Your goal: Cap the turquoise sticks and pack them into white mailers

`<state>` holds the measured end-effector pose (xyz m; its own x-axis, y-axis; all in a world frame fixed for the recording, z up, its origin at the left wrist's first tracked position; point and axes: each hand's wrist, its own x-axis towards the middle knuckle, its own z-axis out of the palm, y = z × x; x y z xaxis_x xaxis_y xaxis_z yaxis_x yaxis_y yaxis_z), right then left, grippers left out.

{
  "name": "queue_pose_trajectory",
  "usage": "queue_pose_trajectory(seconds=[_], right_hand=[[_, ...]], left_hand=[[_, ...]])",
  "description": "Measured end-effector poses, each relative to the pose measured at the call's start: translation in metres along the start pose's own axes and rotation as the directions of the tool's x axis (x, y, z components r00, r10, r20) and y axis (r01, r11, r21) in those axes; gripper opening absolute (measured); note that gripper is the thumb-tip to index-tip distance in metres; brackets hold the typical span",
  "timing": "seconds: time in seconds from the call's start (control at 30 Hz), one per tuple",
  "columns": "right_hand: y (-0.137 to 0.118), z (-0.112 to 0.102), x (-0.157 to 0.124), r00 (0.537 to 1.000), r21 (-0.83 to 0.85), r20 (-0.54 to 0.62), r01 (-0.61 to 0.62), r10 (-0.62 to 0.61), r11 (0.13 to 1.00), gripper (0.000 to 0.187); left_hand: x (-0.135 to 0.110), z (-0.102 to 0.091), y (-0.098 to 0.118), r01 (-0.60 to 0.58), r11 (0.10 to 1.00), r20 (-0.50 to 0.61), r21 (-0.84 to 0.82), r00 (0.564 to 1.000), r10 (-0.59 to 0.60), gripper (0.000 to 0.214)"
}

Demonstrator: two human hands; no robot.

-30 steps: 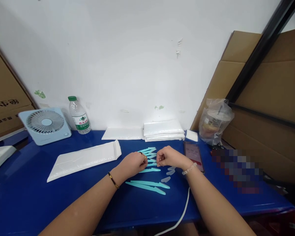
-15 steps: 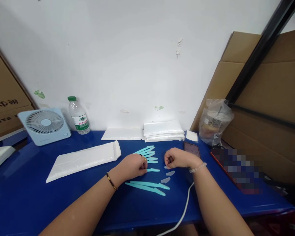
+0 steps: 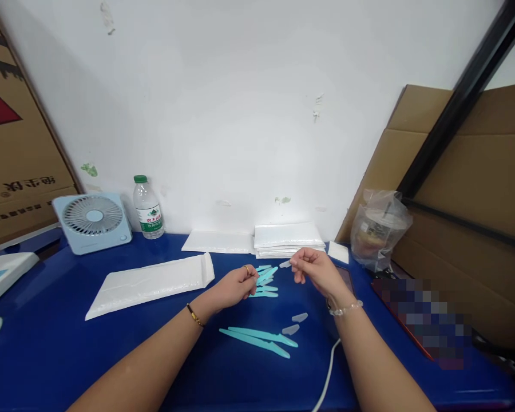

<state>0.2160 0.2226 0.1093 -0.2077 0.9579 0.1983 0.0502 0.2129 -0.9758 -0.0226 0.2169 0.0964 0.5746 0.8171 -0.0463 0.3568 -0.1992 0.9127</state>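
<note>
My left hand (image 3: pixel 234 287) is closed on a turquoise eyebrow razor (image 3: pixel 268 275), whose head points up and right. A small clear blade cap (image 3: pixel 285 264) is pinched between thumb and finger of my right hand (image 3: pixel 316 273), a short way from that razor's tip. Behind and below my left hand lie several more turquoise razors (image 3: pixel 266 294), partly hidden by it. Nearer to me, two turquoise razors (image 3: pixel 264 342) lie side by side on the blue table (image 3: pixel 223 380). Two loose clear caps (image 3: pixel 300 317) rest just above their right ends.
A white padded mailer (image 3: pixel 150 284) lies at left, and a stack of mailers (image 3: pixel 287 239) sits by the wall. A blue fan (image 3: pixel 95 223) and water bottle (image 3: pixel 149 212) stand back left. At right are a bagged drink (image 3: pixel 377 232), a phone (image 3: pixel 345 277) and a white cable (image 3: pixel 329 372).
My left hand has lifted a razor off the table. My right hand has raised a clear cap from the table and brought it near the razor. The view has tilted slightly upward.
</note>
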Motion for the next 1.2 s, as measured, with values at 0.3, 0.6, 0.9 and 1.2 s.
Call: queue_pose_trajectory(seconds=[0.3, 0.6, 0.9, 1.2], right_hand=[[0.004, 0.014, 0.000, 0.997, 0.040, -0.075, -0.025, 0.028, 0.999, 0.031], [-0.001, 0.003, -0.002, 0.994, -0.024, 0.024, 0.104, -0.104, 0.994, 0.016], [0.003, 0.006, -0.002, 0.997, -0.072, 0.026, 0.080, -0.079, 0.994, 0.016], [0.006, 0.014, -0.001, 0.998, -0.055, 0.063, 0.008, -0.005, 0.998, 0.029]], left_hand=[[0.001, -0.002, -0.002, -0.007, 0.999, -0.031, 0.051, 0.999, 0.008, 0.023], [0.000, -0.002, 0.001, 0.035, 0.998, -0.038, 0.050, 0.999, -0.033, 0.022], [0.001, -0.003, -0.003, 0.005, 0.993, -0.066, 0.119, 0.998, 0.003, 0.023], [-0.001, -0.003, -0.001, -0.050, 0.993, -0.044, 0.103, 0.998, 0.055, 0.023]])
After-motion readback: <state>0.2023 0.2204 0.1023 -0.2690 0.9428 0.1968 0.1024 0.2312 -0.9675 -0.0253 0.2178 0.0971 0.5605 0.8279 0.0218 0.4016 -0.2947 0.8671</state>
